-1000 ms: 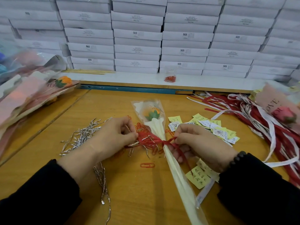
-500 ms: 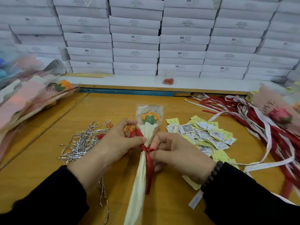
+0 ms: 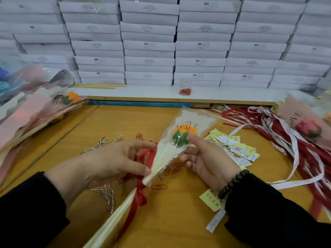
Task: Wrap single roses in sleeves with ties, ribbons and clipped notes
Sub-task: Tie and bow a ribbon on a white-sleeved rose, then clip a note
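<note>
An orange rose (image 3: 182, 136) with green leaves sits inside a clear and cream sleeve (image 3: 166, 154) that slants from lower left to upper right above the table. A red ribbon (image 3: 141, 193) is tied round the sleeve's neck, its tails hanging down. My left hand (image 3: 114, 163) pinches the sleeve just above the knot. My right hand (image 3: 206, 158) holds the sleeve's wide part from the right, thumb by the flower. Yellow and white notes (image 3: 236, 149) lie to the right, red paper clips (image 3: 159, 186) under the sleeve, and silver twist ties (image 3: 105, 192) at the left.
Red and white ribbons (image 3: 286, 140) sprawl at the right by a wrapped pink rose (image 3: 308, 127). Finished wrapped roses (image 3: 41, 111) are piled at the left. White boxes (image 3: 148, 45) are stacked along the back above a ledge with a cup of clips (image 3: 185, 91).
The tied rose has been lifted off the table and tilted to the right. My right hand has left the knot and moved up to the sleeve's wide part.
</note>
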Demonstrator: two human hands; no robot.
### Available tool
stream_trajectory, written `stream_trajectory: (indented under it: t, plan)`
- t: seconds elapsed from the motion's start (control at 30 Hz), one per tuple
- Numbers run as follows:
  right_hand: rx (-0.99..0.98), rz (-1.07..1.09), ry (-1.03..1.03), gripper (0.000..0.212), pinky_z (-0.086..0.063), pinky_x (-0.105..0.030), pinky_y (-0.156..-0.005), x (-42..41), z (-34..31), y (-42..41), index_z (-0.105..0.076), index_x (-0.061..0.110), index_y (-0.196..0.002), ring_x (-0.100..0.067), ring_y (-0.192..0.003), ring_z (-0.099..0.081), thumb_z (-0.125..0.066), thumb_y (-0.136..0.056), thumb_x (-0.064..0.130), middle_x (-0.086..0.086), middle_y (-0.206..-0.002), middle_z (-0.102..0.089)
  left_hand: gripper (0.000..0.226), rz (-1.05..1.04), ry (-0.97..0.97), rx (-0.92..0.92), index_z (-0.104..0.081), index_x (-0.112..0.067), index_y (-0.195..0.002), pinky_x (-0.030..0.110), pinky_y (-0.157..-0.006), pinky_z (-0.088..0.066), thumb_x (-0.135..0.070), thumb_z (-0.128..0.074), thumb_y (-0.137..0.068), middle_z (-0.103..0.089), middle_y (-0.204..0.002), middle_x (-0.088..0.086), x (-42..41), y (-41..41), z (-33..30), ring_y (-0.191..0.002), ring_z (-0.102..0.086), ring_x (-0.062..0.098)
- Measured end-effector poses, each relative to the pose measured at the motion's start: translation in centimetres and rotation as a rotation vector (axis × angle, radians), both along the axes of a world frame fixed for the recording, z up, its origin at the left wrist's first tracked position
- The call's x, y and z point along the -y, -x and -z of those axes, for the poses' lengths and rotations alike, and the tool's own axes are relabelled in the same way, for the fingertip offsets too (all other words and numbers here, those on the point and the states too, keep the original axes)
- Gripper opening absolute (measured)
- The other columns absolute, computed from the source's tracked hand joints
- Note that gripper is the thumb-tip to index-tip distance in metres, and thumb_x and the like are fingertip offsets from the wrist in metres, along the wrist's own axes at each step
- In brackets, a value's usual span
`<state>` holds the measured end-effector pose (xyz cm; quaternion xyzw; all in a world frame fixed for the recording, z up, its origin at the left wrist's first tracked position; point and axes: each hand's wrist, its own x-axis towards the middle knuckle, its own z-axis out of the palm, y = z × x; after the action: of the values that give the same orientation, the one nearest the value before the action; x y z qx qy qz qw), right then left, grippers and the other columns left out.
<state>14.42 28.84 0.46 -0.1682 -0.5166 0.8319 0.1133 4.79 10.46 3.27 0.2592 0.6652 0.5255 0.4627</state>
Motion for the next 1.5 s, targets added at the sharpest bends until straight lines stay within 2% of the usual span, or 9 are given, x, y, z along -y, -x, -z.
stream_trajectory:
  t: [0.2,0.43,0.63,0.83,0.9,0.97,1.17,1.27,1.5]
  plan:
    - [0.0,-0.04,-0.041,0.016,-0.047,-0.019,-0.039,0.1,0.5,-0.1,-0.049,0.001,-0.089,-0.015,-0.045,-0.062,-0.059,-0.089,0.013,-0.005,-0.055,-0.063,0.044,0.197,0.148,-0.135,-0.061,-0.016,-0.115,0.045,-0.086,-0.049,-0.009,-0.072,-0.073,-0.066,-0.114,0.018,0.4,1.0,-0.9,-0.098,-0.062,0.039]
    - [0.03,-0.286,-0.123,0.019,-0.051,-0.02,-0.045,2.0,0.7,-0.8,-0.048,0.008,-0.076,-0.019,-0.053,-0.066,-0.065,-0.084,0.006,-0.009,-0.063,-0.067,0.042,-0.085,0.085,-0.033,-0.062,0.002,-0.102,0.023,-0.055,-0.056,-0.024,-0.065,-0.069,-0.071,-0.091,0.017,-1.3,1.6,-0.4,-0.068,-0.068,0.018]
    - [0.135,-0.109,-0.181,0.032,-0.037,-0.018,-0.036,1.2,0.7,-0.1,-0.051,0.005,-0.096,-0.012,-0.04,-0.054,-0.058,-0.089,0.035,-0.011,-0.065,-0.058,0.06,0.031,0.149,0.027,-0.062,0.003,-0.111,0.035,-0.077,-0.058,-0.019,-0.084,-0.06,-0.066,-0.111,0.023,0.0,2.3,-0.2,-0.091,-0.068,0.031]
    - [0.062,-0.189,-0.299,0.01,-0.036,-0.017,-0.037,1.3,1.0,-0.3,-0.06,0.006,-0.096,-0.01,-0.042,-0.055,-0.061,-0.087,0.01,-0.012,-0.073,-0.064,0.081,0.048,0.253,-0.156,-0.065,-0.007,-0.109,0.048,-0.103,-0.038,-0.058,-0.083,-0.049,-0.065,-0.111,0.023,0.0,1.7,-0.3,-0.103,-0.059,0.03]
    - [0.034,-0.291,-0.379,0.011,-0.037,-0.017,-0.038,1.8,1.1,-0.5,-0.062,0.008,-0.096,-0.01,-0.043,-0.054,-0.062,-0.086,0.008,-0.012,-0.076,-0.067,0.065,-0.082,0.224,-0.205,-0.066,-0.009,-0.099,0.035,-0.087,-0.053,-0.059,-0.073,-0.059,-0.07,-0.083,0.02,-1.0,1.9,-0.4,-0.078,-0.064,0.017]
    - [0.023,-0.367,-0.459,0.009,-0.038,-0.018,-0.04,2.2,1.3,-0.6,-0.062,0.012,-0.092,-0.012,-0.045,-0.053,-0.065,-0.084,0.009,-0.008,-0.07,-0.067,0.045,-0.171,0.182,-0.208,-0.063,-0.01,-0.078,0.022,-0.045,-0.045,-0.052,-0.065,-0.062,-0.056,-0.049,0.003,-2.0,1.8,-0.7,-0.042,-0.047,0.01]
    - [0.063,-0.405,-0.555,0.008,-0.04,-0.019,-0.044,2.3,1.2,-0.8,-0.066,0.019,-0.091,-0.012,-0.046,-0.05,-0.065,-0.085,0.025,-0.003,-0.057,-0.062,0.052,-0.293,0.1,-0.129,-0.066,0.006,-0.098,0.037,-0.071,-0.047,-0.025,-0.074,-0.058,-0.063,-0.095,0.026,-3.5,1.8,-0.5,-0.082,-0.056,0.033]
    - [0.087,-0.209,-0.474,0.02,-0.033,-0.016,-0.037,2.1,1.0,-0.5,-0.067,0.024,-0.101,-0.011,-0.04,-0.044,-0.057,-0.089,0.036,-0.001,-0.049,-0.055,0.034,-0.317,0.036,-0.102,-0.068,0.003,-0.086,0.031,-0.059,-0.052,-0.017,-0.073,-0.059,-0.067,-0.077,0.018,-3.6,1.9,0.3,-0.063,-0.062,0.025]
    - [0.122,-0.036,-0.551,0.023,-0.028,-0.014,-0.034,1.2,0.5,-0.7,-0.057,0.012,-0.066,-0.003,-0.031,-0.034,-0.063,-0.087,0.017,0.005,-0.043,-0.047,0.008,-0.421,-0.084,-0.07,-0.066,-0.005,-0.067,0.022,-0.046,-0.052,-0.005,-0.068,-0.074,-0.065,-0.063,0.01,-3.3,1.5,1.5,-0.048,-0.06,0.016]
